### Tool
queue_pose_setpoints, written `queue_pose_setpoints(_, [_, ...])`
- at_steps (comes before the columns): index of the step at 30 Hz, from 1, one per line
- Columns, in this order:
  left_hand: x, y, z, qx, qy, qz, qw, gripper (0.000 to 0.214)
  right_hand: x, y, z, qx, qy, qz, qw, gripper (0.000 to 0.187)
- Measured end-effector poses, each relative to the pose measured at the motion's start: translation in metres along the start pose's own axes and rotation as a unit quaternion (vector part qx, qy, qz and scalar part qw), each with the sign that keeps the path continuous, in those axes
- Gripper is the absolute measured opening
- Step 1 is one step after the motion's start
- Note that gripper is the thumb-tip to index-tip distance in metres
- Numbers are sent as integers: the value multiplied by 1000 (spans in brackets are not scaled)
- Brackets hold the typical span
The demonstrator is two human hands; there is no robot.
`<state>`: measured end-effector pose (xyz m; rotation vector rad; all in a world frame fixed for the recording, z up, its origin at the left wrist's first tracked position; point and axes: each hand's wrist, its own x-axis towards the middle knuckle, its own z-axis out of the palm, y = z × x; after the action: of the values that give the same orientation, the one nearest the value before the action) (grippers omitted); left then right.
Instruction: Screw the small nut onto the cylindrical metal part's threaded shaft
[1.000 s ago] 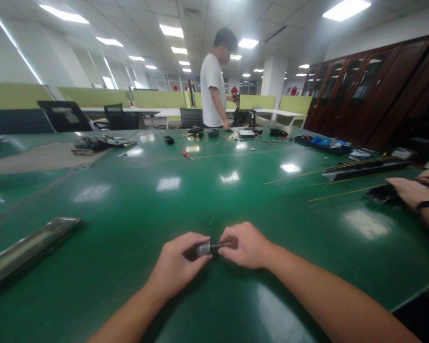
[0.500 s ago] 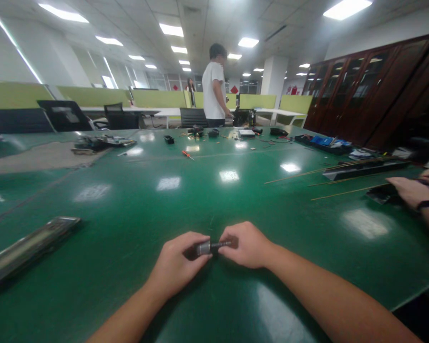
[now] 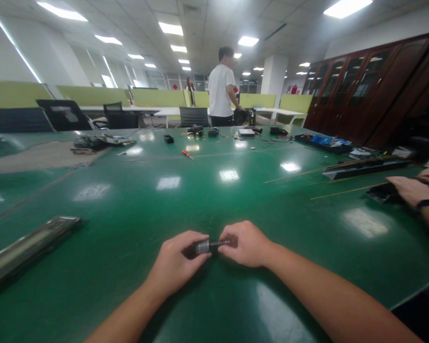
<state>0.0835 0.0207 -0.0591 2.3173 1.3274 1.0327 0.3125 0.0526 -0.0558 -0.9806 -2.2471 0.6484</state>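
Both my hands rest low on the green table [image 3: 200, 190], close to its near edge. My left hand [image 3: 175, 264] is closed around the silver end of a small metal cylinder [image 3: 203, 247]. My right hand [image 3: 245, 244] pinches the thin dark shaft that sticks out of the cylinder's right side. The two hands almost touch, and the part lies level between them just above the table top.
A long flat metal strip [image 3: 28, 245] lies at the left. At the right, a co-worker's hands [image 3: 413, 188] rest on a dark part, beside thin rods [image 3: 346, 191] and a black rail [image 3: 364, 167]. A person in a white shirt [image 3: 223, 95] stands at the far end among tools.
My hands and the cylinder stay as they were. The person in the white shirt has walked to the right and turned away from the table.
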Motion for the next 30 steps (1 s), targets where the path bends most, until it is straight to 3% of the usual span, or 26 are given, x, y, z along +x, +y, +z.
queue_pose_setpoints(14, [2,1,0,-7,-41,-6,999,21,-1,0,4,-5,-23,0,1000,9])
queue_pose_setpoints(30, [2,0,-1,-2,-19,-11,1000,19,0,1,2,9,-18,7,1000,10])
